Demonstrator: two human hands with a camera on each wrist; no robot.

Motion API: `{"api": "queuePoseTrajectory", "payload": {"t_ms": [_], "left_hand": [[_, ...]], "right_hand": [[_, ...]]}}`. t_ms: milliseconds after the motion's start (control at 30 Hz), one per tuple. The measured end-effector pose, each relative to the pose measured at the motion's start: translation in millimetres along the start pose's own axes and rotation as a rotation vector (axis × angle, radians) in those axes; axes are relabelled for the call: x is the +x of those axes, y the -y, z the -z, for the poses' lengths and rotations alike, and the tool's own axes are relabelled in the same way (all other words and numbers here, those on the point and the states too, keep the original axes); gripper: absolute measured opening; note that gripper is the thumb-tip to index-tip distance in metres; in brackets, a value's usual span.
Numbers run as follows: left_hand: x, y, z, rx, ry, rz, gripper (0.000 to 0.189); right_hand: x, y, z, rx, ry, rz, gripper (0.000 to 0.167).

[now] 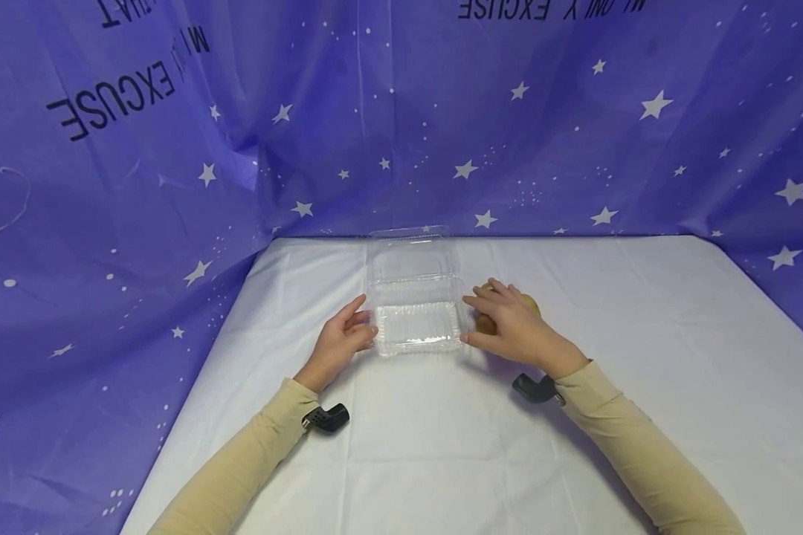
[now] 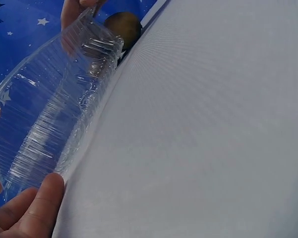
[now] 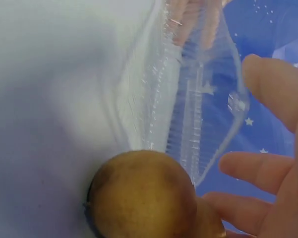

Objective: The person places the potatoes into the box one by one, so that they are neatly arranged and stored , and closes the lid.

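A clear plastic clamshell container (image 1: 418,327) stands on the white cloth with its lid (image 1: 413,256) tilted back. My left hand (image 1: 337,342) is at its left side, fingertips and thumb against the wall and rim. At the opposite side is my right hand (image 1: 518,331), fingers spread and fingertips right at the rim. Round brownish-yellow fruits (image 3: 141,193) sit beside the container, under and behind the right hand, which partly hides them in the head view. The left wrist view shows one brown fruit (image 2: 123,29) past the container's far end.
A white cloth (image 1: 428,446) covers the table. Purple-blue curtain (image 1: 428,134) with white stars and lettering hangs behind and along the sides, close to the table's back edge. Black wrist-camera mounts (image 1: 328,420) stick out below both sleeves.
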State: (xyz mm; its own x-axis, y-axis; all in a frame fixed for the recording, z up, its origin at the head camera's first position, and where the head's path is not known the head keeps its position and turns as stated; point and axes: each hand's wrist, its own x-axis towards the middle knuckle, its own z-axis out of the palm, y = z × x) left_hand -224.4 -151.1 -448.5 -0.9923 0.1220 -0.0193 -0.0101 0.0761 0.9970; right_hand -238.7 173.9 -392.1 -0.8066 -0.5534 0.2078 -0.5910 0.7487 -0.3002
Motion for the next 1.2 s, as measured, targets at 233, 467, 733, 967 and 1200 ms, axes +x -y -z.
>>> {"api": "queuePoseTrajectory", "payload": {"t_ms": [233, 467, 733, 967, 1200], "left_hand": [[-0.2, -0.4, -0.9, 0.004, -0.015, 0.003, 0.072], [-1.8, -0.3, -1.1, 0.002, -0.017, 0.004, 0.072], [0.4, 0.1, 0.1, 0.008, -0.003, -0.002, 0.072], [2.8, -1.2, -0.6, 0.010, -0.007, 0.009, 0.072], [1.0, -0.5, -3.2, -0.006, -0.020, 0.022, 0.072]], "right_hand": [[1.4, -13, 5, 0.070, -0.024, 0.003, 0.054], [-0.5, -28, 10, 0.125, -0.037, -0.101, 0.073], [-1.8, -46, 11, 0.164, -0.048, -0.163, 0.076], [-1.1, -54, 7, 0.215, -0.057, -0.168, 0.076], [-3.2, -60, 1, 0.239, -0.028, -0.167, 0.075]]}}
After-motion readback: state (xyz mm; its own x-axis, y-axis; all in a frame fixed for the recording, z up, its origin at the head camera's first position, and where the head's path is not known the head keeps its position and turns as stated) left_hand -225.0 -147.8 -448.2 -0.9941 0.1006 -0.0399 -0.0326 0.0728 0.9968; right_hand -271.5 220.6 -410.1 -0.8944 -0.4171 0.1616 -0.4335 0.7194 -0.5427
